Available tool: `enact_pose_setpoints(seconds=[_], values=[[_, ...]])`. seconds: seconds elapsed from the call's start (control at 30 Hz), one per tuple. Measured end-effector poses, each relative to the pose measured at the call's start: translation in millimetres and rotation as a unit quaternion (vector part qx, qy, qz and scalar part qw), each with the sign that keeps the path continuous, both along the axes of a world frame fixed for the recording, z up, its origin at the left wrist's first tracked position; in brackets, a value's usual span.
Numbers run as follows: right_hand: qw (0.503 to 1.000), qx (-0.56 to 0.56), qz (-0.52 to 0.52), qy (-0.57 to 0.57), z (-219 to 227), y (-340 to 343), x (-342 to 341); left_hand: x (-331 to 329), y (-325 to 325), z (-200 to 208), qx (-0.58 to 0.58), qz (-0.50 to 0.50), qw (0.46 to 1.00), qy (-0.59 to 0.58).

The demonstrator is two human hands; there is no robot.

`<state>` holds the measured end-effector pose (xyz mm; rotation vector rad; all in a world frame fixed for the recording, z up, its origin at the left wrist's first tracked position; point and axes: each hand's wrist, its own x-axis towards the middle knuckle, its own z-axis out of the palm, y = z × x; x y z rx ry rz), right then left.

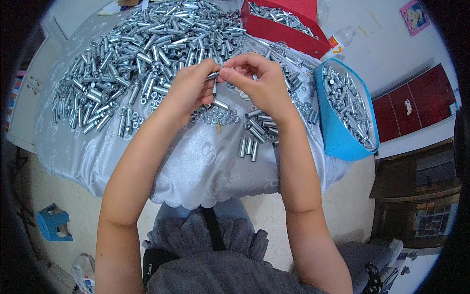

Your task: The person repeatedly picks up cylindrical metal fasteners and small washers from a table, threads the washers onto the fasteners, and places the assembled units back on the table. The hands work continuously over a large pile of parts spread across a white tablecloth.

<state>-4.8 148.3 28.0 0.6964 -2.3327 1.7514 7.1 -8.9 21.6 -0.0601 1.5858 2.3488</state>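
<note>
at the centre of the frame i have both hands, left hand [188, 88] and right hand [262, 85], pinched together on one small metal sleeve [213, 76] above the bench [205, 161], lifted clear of the loose pile of sleeves [147, 54] for handling.

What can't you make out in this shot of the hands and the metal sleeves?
Head view only:
- The piece pinched between the left hand and right hand: mostly covered by fingertips, so its shape is unclear.
- Small rings on the tablecloth: too small to tell nuts from washers.
- Red box: top cut off by the edge.
- Blue container: depth hidden by its wall.
</note>
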Motion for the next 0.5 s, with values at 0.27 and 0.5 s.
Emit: enact_pose_setpoints(seconds=[0.27,0.5], values=[[0.998,0.044,0.003,0.039,1.1,1.8,-0.6,-2.2,-1.1,-2.9,0.046,-0.005,0.999,-0.029],[0.996,0.045,0.015,0.075,1.8,-2.9,2.7,-2.9,1.5,-2.2,0.073,0.045,0.996,-0.025]])
